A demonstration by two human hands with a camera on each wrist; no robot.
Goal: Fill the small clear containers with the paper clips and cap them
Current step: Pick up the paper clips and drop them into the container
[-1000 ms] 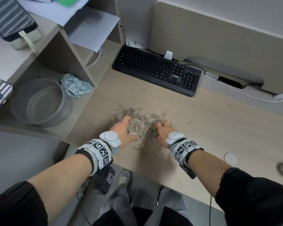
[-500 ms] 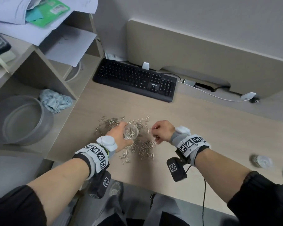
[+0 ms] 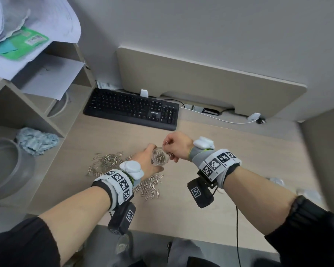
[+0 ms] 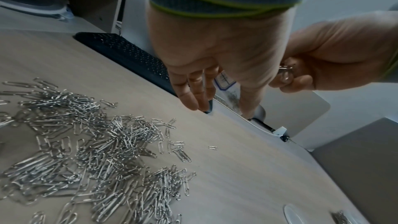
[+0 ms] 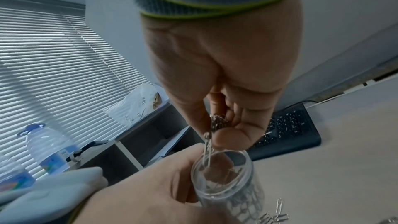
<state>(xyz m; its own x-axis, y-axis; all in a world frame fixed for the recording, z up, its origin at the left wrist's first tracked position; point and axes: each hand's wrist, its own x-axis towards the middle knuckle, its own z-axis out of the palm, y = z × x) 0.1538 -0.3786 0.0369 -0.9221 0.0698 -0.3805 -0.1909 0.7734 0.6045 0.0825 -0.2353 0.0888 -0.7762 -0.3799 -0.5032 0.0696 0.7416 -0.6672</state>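
Paper clips (image 5: 218,123) bunched in the right hand (image 3: 178,144) hang over the container (image 3: 160,157) gripped by the left hand (image 3: 145,160).

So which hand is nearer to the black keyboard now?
The right hand. It is above the clear container with a bunch of paper clips, on the side toward the keyboard. The left hand holds the container nearer the person.

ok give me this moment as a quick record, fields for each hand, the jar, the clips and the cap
left hand: grips jar, held above desk
right hand: pinches bunch of clips over jar mouth
jar: clear, uncapped, partly filled
clips: loose pile on desk
cap: white disc lying on desk, right of pile
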